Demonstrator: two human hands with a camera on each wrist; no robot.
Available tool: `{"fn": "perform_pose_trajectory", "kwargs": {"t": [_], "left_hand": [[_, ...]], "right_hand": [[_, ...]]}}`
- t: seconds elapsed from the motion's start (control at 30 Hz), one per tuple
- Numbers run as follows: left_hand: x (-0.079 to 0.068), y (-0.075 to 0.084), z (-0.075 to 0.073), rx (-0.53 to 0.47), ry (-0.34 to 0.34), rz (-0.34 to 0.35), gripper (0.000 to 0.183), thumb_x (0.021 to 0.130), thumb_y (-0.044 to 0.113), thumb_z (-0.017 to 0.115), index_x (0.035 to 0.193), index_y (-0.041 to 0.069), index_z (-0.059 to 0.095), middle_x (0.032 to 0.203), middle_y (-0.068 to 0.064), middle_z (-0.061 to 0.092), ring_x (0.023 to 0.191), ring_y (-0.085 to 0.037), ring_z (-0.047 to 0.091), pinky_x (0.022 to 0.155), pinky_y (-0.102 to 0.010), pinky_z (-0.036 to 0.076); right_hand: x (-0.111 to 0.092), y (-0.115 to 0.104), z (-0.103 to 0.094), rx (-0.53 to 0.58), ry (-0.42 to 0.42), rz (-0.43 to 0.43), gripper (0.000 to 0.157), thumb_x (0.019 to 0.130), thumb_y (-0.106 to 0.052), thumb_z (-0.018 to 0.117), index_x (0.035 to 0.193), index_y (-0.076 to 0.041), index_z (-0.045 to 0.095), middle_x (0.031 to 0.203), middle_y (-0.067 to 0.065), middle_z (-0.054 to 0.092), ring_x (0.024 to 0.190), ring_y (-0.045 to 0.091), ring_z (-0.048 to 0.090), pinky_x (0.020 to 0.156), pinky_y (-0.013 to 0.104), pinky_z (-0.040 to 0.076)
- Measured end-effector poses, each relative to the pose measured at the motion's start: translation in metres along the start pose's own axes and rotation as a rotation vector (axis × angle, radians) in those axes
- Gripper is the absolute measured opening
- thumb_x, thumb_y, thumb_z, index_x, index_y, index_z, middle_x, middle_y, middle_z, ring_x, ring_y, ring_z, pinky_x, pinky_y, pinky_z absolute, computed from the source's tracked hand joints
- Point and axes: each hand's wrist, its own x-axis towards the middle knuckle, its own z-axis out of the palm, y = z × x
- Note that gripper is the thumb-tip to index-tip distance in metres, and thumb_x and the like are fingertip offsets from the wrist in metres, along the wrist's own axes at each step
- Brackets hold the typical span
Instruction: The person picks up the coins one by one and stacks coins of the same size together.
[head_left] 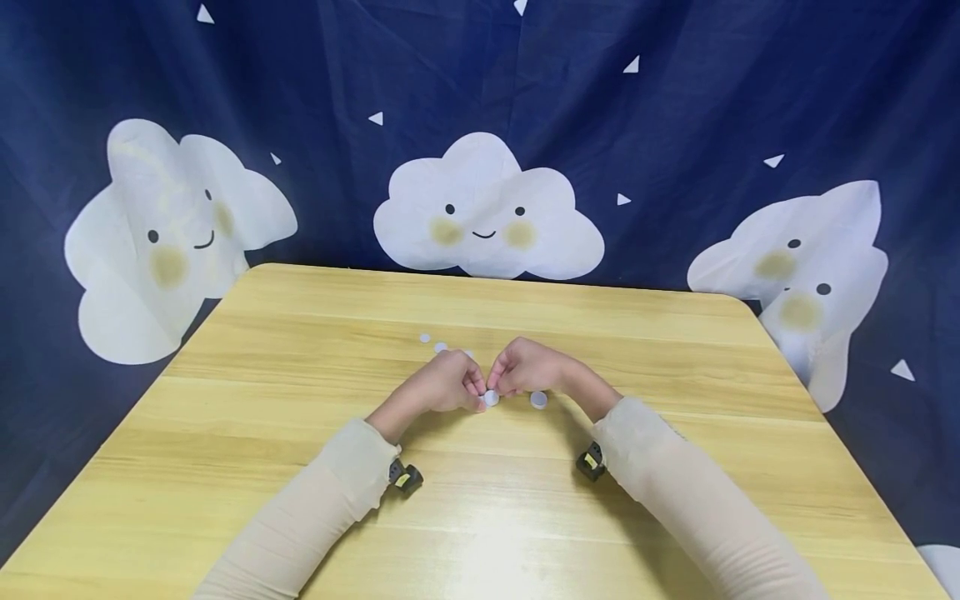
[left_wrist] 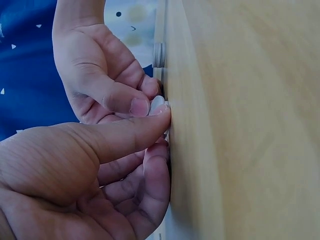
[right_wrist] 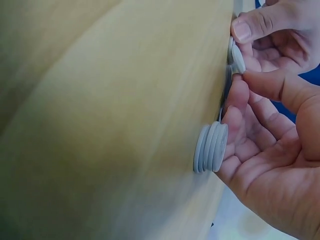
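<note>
Both hands meet over the middle of the table around a small pale round disc (head_left: 491,397). The left hand (head_left: 450,382) holds it from the left side, with its thumb (left_wrist: 150,125) stretched along the near edge. From the other side the right hand (head_left: 528,367) pinches the disc's edge between thumb and index finger. In the right wrist view the tilted disc (right_wrist: 238,59) leans over another flat disc (right_wrist: 230,50) low at the tabletop. A short stack of similar discs (right_wrist: 212,147) stands beside the right hand's curled lower fingers.
Beyond the left hand, several loose pale discs (head_left: 424,338) lie in a slanting row, partly covered by that hand. The wooden table (head_left: 480,533) has rounded far corners. Behind it hangs a dark blue curtain (head_left: 337,83) with smiling clouds. Small black devices (head_left: 407,479) sit at both wrists.
</note>
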Motion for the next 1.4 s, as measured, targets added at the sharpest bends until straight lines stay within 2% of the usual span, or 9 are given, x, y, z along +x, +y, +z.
{"fn": "perform_pose_trajectory", "kwargs": {"t": [0.33,0.6,0.73,0.93,1.17,1.4], "left_hand": [[-0.002,0.002,-0.001,0.01,-0.002,-0.003,0.016,0.081,0.008,0.087,0.086,0.008,0.072,0.079,0.0,0.066,0.075,-0.015,0.061,0.068,-0.025,0.051],[-0.001,0.002,-0.002,0.007,-0.018,-0.01,0.015,0.082,0.009,0.087,0.086,0.009,0.072,0.08,0.0,0.066,0.075,-0.015,0.061,0.069,-0.026,0.051],[-0.001,0.0,-0.002,0.015,-0.02,-0.01,0.016,0.081,0.009,0.087,0.085,0.01,0.072,0.079,0.0,0.067,0.075,-0.015,0.061,0.069,-0.026,0.051],[-0.002,0.001,-0.004,0.032,-0.018,-0.007,0.017,0.079,0.007,0.088,0.085,0.009,0.072,0.078,0.0,0.067,0.074,-0.015,0.061,0.069,-0.026,0.052],[-0.003,0.001,-0.005,0.019,-0.019,-0.019,0.016,0.08,0.007,0.088,0.083,0.008,0.072,0.078,-0.001,0.067,0.073,-0.015,0.061,0.067,-0.026,0.052],[-0.003,0.001,-0.004,0.024,-0.021,-0.025,0.014,0.08,0.007,0.087,0.081,0.007,0.072,0.076,-0.001,0.067,0.072,-0.015,0.061,0.065,-0.026,0.051]], "right_hand": [[-0.002,0.003,0.0,0.01,0.025,-0.015,0.01,0.09,0.006,0.066,0.098,0.007,0.072,0.083,0.009,0.073,0.072,0.015,0.065,0.069,0.027,0.053],[-0.006,0.006,-0.003,0.054,0.021,-0.016,0.017,0.086,0.01,0.065,0.102,0.008,0.071,0.088,0.011,0.074,0.077,0.015,0.066,0.069,0.027,0.052],[-0.008,0.006,-0.003,0.006,0.023,-0.021,0.018,0.085,0.008,0.069,0.103,0.007,0.071,0.091,0.01,0.074,0.081,0.015,0.066,0.071,0.026,0.053],[-0.008,0.004,0.002,-0.072,0.023,-0.059,0.021,0.082,0.008,0.075,0.102,0.006,0.072,0.092,0.01,0.073,0.085,0.016,0.068,0.083,0.028,0.057],[-0.007,0.003,0.009,-0.127,0.07,-0.107,0.019,0.078,0.01,0.077,0.096,0.005,0.073,0.087,0.009,0.074,0.08,0.015,0.069,0.079,0.028,0.058],[-0.007,0.004,0.016,-0.138,0.112,-0.099,0.018,0.078,0.01,0.079,0.093,0.002,0.074,0.085,0.007,0.073,0.079,0.014,0.068,0.078,0.026,0.058]]}}
